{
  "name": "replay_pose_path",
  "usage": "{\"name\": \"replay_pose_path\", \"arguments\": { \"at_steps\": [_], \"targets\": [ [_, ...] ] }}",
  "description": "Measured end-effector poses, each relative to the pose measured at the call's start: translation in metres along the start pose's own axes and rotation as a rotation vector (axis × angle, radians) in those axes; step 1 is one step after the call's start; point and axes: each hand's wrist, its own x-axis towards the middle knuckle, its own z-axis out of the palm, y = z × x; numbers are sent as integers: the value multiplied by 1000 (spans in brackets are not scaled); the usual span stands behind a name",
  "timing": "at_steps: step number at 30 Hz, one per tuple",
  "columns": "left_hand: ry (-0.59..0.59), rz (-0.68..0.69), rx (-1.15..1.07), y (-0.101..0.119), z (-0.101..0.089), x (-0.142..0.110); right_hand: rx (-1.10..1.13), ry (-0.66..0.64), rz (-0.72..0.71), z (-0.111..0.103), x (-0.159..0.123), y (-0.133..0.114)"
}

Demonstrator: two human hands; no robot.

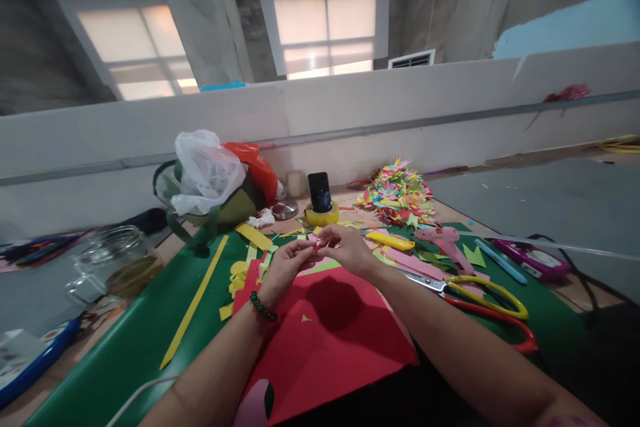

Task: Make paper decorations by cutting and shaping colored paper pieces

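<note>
My left hand (287,270), with a dark green bead bracelet (263,307) at its wrist, has its fingers pinched together. Its fingertips meet those of my right hand (350,250) over a small red piece (317,249), mostly hidden between them; it looks like paper. Both hands hover over the far edge of a large red paper sheet (330,347). On that sheet lies a tiny yellow scrap (306,318). Close to my right wrist are scissors (480,307) with one yellow and one red handle, and a yellow utility knife (390,241).
Under the sheet is a green mat (150,333) with a yellow strip (195,300). A pink glue gun (445,243) lies to the right. Behind stand a phone (320,192), a tape roll (323,215), a heap of paper flowers (397,193) and a bag (225,197). A glass jar (107,260) stands left.
</note>
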Motion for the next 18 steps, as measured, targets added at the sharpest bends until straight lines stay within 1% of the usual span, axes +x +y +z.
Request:
{"name": "replay_pose_path", "arguments": {
  "at_steps": [6,9,13,18],
  "targets": [
    [-42,-5,5,-1,0,-1,20,-14,38,-4,2,1],
    [-28,11,38,0,1,-2,28,-23,51,-4,1,1],
    [-13,33,140,2,4,-4,44,-37,62,-2,0,0],
    [5,154,252,2,6,-4,70,-62,115,-2,-1,-3]
  ]
}}
